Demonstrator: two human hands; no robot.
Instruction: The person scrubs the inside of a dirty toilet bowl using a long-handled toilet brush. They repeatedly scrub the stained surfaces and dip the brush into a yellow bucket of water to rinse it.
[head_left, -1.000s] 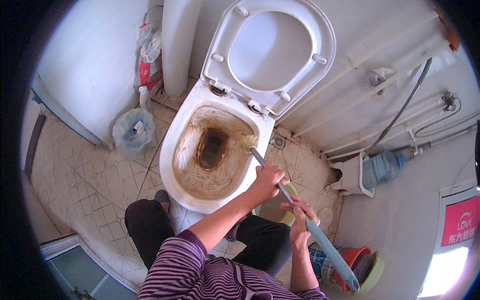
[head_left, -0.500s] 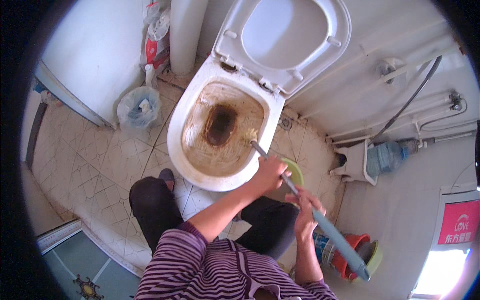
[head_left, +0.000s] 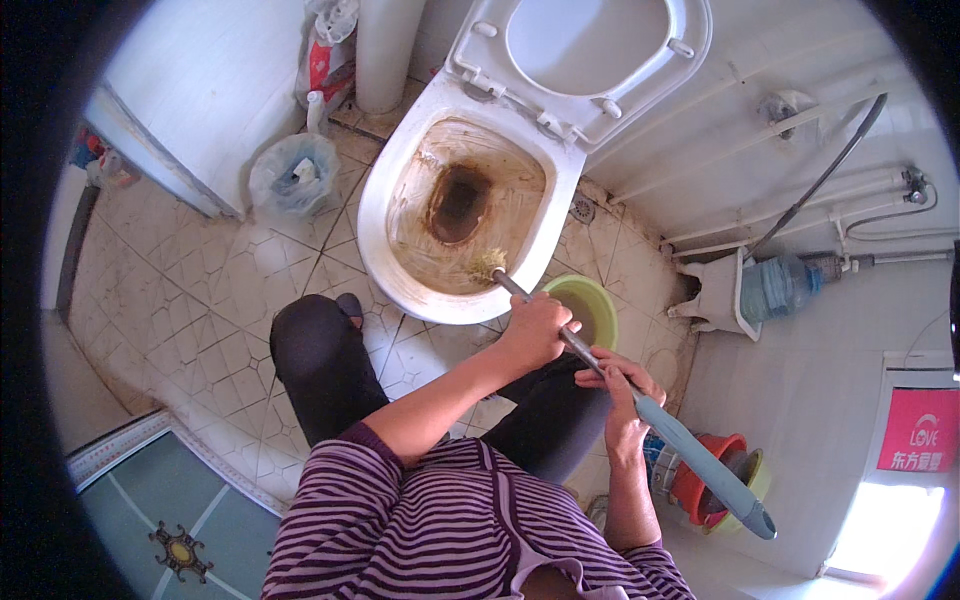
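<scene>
A toilet brush (head_left: 684, 440) with a grey metal shaft and a thick blue-grey grip slants across the front of the toilet. Its yellowish bristle head (head_left: 487, 264) touches the inner wall of the toilet bowl (head_left: 408, 296), near the front right rim. The bowl is stained brown, with a dark patch of water at the bottom. My left hand (head_left: 538, 328) is closed round the shaft just above the bristles. Farther up, my right hand (head_left: 625, 384) closes round the shaft where it meets the grip. The toilet seat (head_left: 690, 25) stands raised.
A green basin (head_left: 600, 305) sits on the floor right of the toilet. A lined waste bin (head_left: 295, 175) stands to the left. A white stool (head_left: 718, 293) and a blue water bottle (head_left: 778, 288) lie by the right wall, with stacked basins (head_left: 705, 478) nearer me.
The bristle head has moved along the bowl toward its front rim, both hands going with the brush. The whole view has shifted slightly.
</scene>
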